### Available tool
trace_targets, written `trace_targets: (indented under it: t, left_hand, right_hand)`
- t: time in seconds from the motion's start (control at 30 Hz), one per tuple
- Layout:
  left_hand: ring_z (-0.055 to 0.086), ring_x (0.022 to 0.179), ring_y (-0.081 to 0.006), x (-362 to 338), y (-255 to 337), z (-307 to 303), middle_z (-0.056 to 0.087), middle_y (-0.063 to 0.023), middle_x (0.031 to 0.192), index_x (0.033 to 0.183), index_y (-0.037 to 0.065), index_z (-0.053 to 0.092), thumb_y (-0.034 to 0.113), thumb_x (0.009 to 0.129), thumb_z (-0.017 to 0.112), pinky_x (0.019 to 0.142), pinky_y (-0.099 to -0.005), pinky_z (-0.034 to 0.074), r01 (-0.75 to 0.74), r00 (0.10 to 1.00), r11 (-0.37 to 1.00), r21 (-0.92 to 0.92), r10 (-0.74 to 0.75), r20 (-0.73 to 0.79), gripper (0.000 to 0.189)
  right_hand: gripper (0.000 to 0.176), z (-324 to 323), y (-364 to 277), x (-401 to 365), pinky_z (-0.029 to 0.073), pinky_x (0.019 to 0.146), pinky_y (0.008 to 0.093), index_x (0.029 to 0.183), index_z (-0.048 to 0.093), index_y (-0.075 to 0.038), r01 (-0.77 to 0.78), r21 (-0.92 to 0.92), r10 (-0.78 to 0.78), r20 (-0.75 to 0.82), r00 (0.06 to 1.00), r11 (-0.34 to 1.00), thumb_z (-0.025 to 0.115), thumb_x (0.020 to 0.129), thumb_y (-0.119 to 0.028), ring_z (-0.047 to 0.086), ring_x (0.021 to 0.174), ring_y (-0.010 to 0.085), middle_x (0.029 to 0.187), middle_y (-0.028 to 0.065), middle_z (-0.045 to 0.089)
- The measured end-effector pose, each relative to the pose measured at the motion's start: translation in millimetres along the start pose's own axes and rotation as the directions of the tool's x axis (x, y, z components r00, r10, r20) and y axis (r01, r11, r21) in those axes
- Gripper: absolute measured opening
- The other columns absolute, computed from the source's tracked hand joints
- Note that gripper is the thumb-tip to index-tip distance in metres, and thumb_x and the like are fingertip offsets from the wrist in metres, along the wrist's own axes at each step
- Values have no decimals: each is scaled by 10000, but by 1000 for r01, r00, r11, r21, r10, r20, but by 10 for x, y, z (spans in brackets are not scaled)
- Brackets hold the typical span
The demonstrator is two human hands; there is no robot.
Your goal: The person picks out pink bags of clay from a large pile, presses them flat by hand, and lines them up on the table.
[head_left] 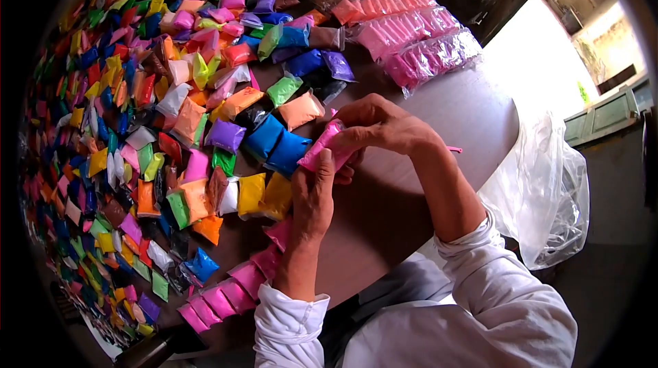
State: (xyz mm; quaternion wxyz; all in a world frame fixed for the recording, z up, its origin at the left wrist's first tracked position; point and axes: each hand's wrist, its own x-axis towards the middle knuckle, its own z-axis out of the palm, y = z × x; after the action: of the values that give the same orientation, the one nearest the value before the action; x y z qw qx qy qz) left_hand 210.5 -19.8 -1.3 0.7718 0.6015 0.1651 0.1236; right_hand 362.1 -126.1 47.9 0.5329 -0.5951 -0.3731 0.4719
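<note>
Both hands grip a small pink packet [321, 146] above the table. My left hand [314, 193] holds its lower end, with the thumb pressed along the near side. At its upper end, my right hand [384, 126] pinches it between thumb and bent fingers; some fingertips are hidden behind the packet. A row of joined pink packets [236, 294] lies under my left forearm and reaches toward the table's lower left. Beside my left hand are yellow packets [252, 193] and blue packets [288, 153]. A peach packet [301, 110] lies just beyond the held one.
A large heap of mixed coloured packets [144, 141] covers the left of the table [373, 231]. Bagged rows of bright pink packets [432, 61] and other colours line the far edge. A clear plastic bag [541, 196] hangs at the right edge. A pink scrap [454, 149] lies by my right wrist.
</note>
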Motion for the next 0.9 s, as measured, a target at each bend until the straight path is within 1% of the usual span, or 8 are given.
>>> trace_targets:
  t: [0.07,0.2,0.43,0.5,0.53,0.57,0.7,0.9]
  left_hand:
    - [610,728,-151,2,12,3,621,-79,829,1015,-2,577,449,944,440,662,-261,501,-4,1000,1000,-7,4,2,477]
    - [611,731,-152,-3,27,-2,621,-78,833,1020,-5,578,458,944,432,663,-262,501,17,1000,1000,-9,-17,5,491]
    - [610,733,-151,11,45,15,624,-81,847,1041,0,571,483,937,429,661,-264,501,-9,998,999,-32,11,57,513]
    - [595,701,-102,12,26,18,636,-37,819,960,17,615,456,951,415,625,-229,480,-3,1000,997,-73,4,9,483]
    - [595,701,-102,11,37,20,636,-37,819,960,17,615,456,951,415,625,-229,480,-4,1000,997,-72,5,10,483]
    - [597,710,-110,9,56,23,635,-45,834,974,15,609,470,948,410,632,-234,483,14,1000,994,-113,-14,3,497]
    - [609,740,-150,18,51,-11,632,-86,885,1066,11,557,524,924,418,661,-266,498,53,999,982,-184,-51,17,550]
    - [609,742,-150,20,37,-28,632,-88,889,1073,13,552,520,925,418,666,-268,499,50,998,985,-168,-43,50,545]
  right_hand:
    - [355,-40,20,-13,517,625,255,974,627,10,68,26,-68,-17,998,997,664,843,-318,600,720,95,790,15,633]
    - [349,-22,14,1,519,633,254,959,626,10,73,-38,-72,12,997,997,655,848,-320,598,714,95,776,10,624]
    - [371,-47,12,-18,532,611,257,958,627,22,18,-1,-18,-48,999,1000,652,849,-332,612,699,107,753,19,628]
    - [357,-64,-2,-37,536,603,257,917,640,18,4,-2,-4,-78,997,1000,633,862,-335,610,683,108,736,16,624]
    - [358,-91,16,-47,538,596,261,928,644,14,-12,83,20,-92,996,997,630,864,-338,617,666,114,726,22,628]
    - [359,-107,23,-53,541,588,264,939,648,10,-27,167,45,-104,994,986,627,866,-341,624,649,121,716,28,633]
    - [323,-78,-4,-51,517,535,239,952,637,17,-54,145,70,-104,992,988,653,855,-290,613,629,102,720,20,627]
    - [310,-95,57,-27,501,539,212,891,663,-40,8,117,-1,-63,998,993,660,844,-346,619,624,90,689,7,635]
